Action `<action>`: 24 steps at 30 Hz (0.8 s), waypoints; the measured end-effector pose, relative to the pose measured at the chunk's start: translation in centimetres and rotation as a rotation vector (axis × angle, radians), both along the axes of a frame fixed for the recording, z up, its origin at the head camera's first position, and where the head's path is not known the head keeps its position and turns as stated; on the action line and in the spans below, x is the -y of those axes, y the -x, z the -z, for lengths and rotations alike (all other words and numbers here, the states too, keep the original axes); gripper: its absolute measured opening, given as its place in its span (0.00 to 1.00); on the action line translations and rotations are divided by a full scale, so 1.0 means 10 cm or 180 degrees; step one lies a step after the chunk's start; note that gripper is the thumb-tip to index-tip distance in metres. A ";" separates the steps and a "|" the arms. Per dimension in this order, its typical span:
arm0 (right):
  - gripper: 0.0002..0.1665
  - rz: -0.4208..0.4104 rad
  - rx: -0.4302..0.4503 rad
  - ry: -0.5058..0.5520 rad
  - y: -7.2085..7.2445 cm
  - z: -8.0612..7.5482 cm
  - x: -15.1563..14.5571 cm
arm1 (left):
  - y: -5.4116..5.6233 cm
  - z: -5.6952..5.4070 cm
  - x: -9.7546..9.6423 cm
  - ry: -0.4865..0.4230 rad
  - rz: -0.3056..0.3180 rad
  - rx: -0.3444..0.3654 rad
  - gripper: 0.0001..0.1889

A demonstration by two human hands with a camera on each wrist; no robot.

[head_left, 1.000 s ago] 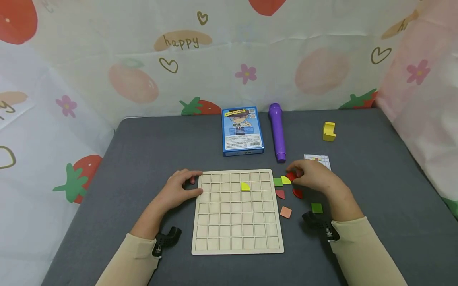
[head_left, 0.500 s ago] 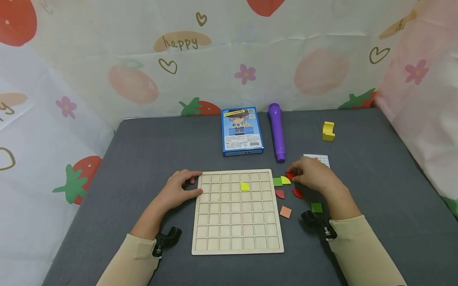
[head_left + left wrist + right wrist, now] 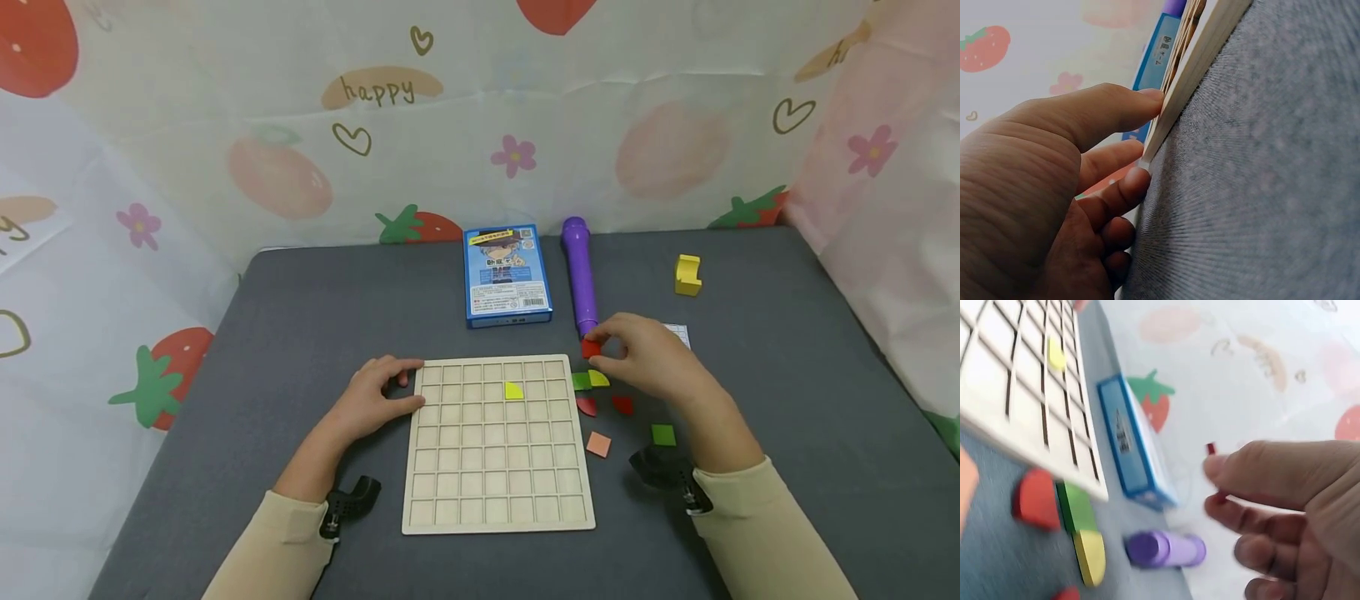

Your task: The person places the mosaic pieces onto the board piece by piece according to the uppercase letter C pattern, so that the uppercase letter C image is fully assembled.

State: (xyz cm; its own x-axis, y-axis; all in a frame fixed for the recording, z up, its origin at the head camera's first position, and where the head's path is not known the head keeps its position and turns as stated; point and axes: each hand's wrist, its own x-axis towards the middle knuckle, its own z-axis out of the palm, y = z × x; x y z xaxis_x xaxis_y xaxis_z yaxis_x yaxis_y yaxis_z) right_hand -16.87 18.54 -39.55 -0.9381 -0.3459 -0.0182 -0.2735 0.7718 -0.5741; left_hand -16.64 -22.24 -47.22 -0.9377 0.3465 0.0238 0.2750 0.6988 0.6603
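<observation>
A pale wooden grid board (image 3: 487,527) lies on the dark table, with one yellow quarter-round tile (image 3: 513,391) in a cell of its second row. At the board's upper left corner my left hand (image 3: 371,398) touches the edge with thumb and index finger; the left wrist view shows the thumb (image 3: 1129,106) against the rim. Beyond the upper right corner, my right hand (image 3: 641,354) pinches a small red tile (image 3: 591,349) between thumb and fingers. The right wrist view shows this red tile (image 3: 1211,449) raised, mostly hidden by the fingertips.
Right of the board lie a green tile (image 3: 581,382), a yellow tile (image 3: 598,378), red tiles (image 3: 587,407), an orange tile (image 3: 598,444) and another green tile (image 3: 663,435). Behind stand a blue box (image 3: 508,275), purple stick (image 3: 581,275), yellow block (image 3: 687,275) and partly covered grid card (image 3: 678,333).
My right hand has lifted the red tile from beside the yellow one and carried it left and away, near the purple stick's lower end. My left hand stays at the board's corner.
</observation>
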 end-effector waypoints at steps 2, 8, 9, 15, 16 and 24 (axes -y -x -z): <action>0.18 -0.0023 -0.0108 0.0155 -0.03 -0.02 0.08 | 0.00 0.00 0.00 -0.0003 -0.0003 0.0000 0.25; 0.15 -0.0310 -0.0556 0.0671 -0.06 0.02 0.34 | 0.00 0.00 0.00 0.0000 -0.0006 -0.0004 0.25; 0.14 -0.0370 -0.0611 0.0743 -0.07 0.03 0.38 | 0.00 0.00 0.00 0.0003 -0.0007 -0.0004 0.25; 0.14 -0.0561 -0.0562 0.0956 -0.10 0.07 0.62 | 0.00 0.00 0.00 0.0001 -0.0003 -0.0013 0.25; 0.14 -0.0570 -0.0515 0.0981 -0.11 0.09 0.66 | 0.00 0.00 0.00 -0.0003 0.0001 -0.0014 0.25; 0.15 -0.0499 -0.0080 0.0984 -0.12 0.31 0.93 | 0.01 0.01 0.02 -0.0047 0.0053 -0.0094 0.23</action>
